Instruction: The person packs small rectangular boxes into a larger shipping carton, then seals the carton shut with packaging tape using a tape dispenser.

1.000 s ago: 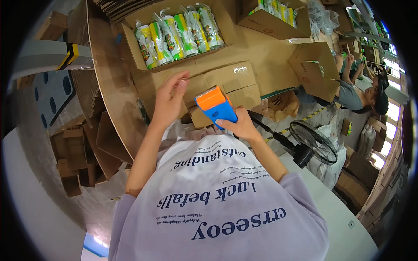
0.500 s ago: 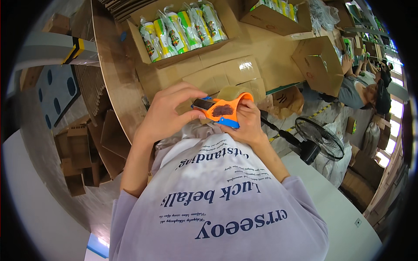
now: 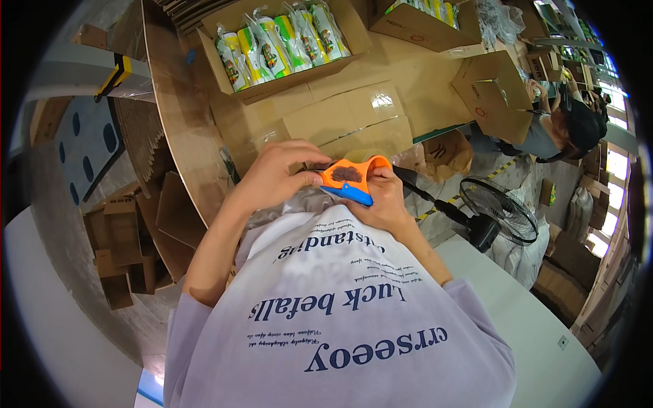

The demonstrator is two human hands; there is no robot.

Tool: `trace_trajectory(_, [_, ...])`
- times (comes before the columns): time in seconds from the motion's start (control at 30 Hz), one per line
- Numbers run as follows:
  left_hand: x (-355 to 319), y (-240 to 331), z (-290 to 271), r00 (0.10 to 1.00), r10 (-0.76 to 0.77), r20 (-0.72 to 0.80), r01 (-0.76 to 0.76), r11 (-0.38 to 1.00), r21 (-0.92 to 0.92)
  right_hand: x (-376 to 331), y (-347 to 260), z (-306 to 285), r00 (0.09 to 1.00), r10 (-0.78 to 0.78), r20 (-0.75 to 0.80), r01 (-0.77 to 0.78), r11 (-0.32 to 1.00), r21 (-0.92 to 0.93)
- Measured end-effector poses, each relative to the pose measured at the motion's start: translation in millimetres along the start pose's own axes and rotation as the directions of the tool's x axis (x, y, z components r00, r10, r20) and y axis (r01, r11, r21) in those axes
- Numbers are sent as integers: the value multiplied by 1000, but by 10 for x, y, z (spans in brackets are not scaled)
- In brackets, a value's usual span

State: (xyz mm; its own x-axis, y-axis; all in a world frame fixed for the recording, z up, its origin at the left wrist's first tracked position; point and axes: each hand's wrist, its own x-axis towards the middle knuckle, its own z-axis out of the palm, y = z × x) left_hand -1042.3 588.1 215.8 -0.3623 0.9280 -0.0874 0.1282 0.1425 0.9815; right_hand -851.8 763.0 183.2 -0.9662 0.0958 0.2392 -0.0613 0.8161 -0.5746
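Observation:
In front of my shirt I hold an orange packing tape dispenser (image 3: 349,173) with a blue part along its near edge and a dark patch on its side. My right hand (image 3: 385,197) grips its right end, fingers through and around the orange loop. My left hand (image 3: 280,175) is closed on the dispenser's left end, thumb below and fingers above, hiding most of its dark tip. Part of a yellowish tape roll shows behind the dispenser. Just beyond lies a flat cardboard sheet (image 3: 347,121) on the table.
An open carton (image 3: 299,72) with several bagged green, yellow and white items stands at the far side. Another filled carton (image 3: 425,30) and an open-flapped box (image 3: 493,92) are farther right. A black fan (image 3: 500,212) stands right. Cardboard boxes (image 3: 122,234) lie left. A co-worker (image 3: 564,129) bends at far right.
My left fingers have slid over the dispenser's dark tip, which showed before. The dispenser has turned slightly, showing more of its blue part. The co-worker at far right has shifted.

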Motion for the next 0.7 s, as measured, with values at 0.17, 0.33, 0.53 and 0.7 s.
trace_trajectory(0.17, [47, -94, 25, 994, -47, 99, 47, 999, 2, -77, -65, 24, 994, 88, 63, -89, 996, 16])
trace_trajectory(0.33, [263, -552, -219, 907, -274, 319, 397, 809, -433, -3, -111, 26, 860, 362, 359, -465, 845, 263])
trace_trajectory(0.53, [862, -779, -331, 805, -520, 286, 570, 811, -133, 343, -102, 5, 560, 520, 644, -800, 138, 584])
trace_trajectory(0.7, [1246, -691, -421, 837, -484, 253, 505, 863, -20, 476, -2, -14, 475, 581, 661, -826, 35, 563])
